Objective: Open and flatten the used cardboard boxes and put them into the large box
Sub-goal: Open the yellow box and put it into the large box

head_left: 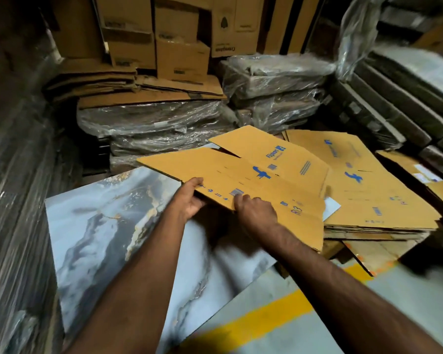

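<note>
A flattened brown cardboard box (261,172) with blue print is held in mid-air over a marble-patterned slab, its flaps spread out. My left hand (189,200) grips its near left edge, thumb on top and fingers beneath. My right hand (256,213) grips the near edge a little to the right, fingers curled over the board. To the right lies a stack of flattened boxes (368,190) of the same kind. No large open box is visible.
The marble-patterned slab (108,231) lies on the floor under my arms. Plastic-wrapped bundles (159,123) and stacked cartons (182,54) fill the back. Wrapped packs (399,103) line the right side. A yellow floor line (266,318) runs near my right arm.
</note>
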The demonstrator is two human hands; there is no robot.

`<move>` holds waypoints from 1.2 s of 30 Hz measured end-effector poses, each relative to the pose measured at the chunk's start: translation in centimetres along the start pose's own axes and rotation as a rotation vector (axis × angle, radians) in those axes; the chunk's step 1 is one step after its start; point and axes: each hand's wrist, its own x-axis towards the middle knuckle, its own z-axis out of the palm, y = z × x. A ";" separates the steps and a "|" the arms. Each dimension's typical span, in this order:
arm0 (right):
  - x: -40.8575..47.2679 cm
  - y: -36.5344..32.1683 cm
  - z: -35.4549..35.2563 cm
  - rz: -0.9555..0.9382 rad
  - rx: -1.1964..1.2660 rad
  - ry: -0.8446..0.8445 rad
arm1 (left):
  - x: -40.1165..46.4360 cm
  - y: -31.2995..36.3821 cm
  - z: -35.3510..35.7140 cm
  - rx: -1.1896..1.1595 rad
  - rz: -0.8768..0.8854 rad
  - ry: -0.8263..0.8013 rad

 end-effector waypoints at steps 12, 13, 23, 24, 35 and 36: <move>2.0 16.0 -4.4 -0.164 -0.086 0.187 | 1.4 -0.4 8.6 -0.002 0.193 0.113; 2.2 17.5 -4.4 -0.146 -0.063 0.217 | 1.4 -0.8 10.2 0.003 0.234 0.111; 2.3 34.9 -3.7 -0.151 0.074 0.410 | 3.8 -5.8 25.9 -0.065 0.435 0.057; 2.2 36.4 -3.5 -0.147 0.078 0.434 | 4.2 -6.4 27.2 -0.060 0.433 0.060; 7.6 49.0 -0.5 -0.089 0.122 0.723 | 10.1 -7.7 40.8 -0.147 0.417 -0.075; 8.4 50.1 -0.2 -0.081 0.108 0.733 | 11.2 -8.1 41.7 -0.153 0.395 -0.094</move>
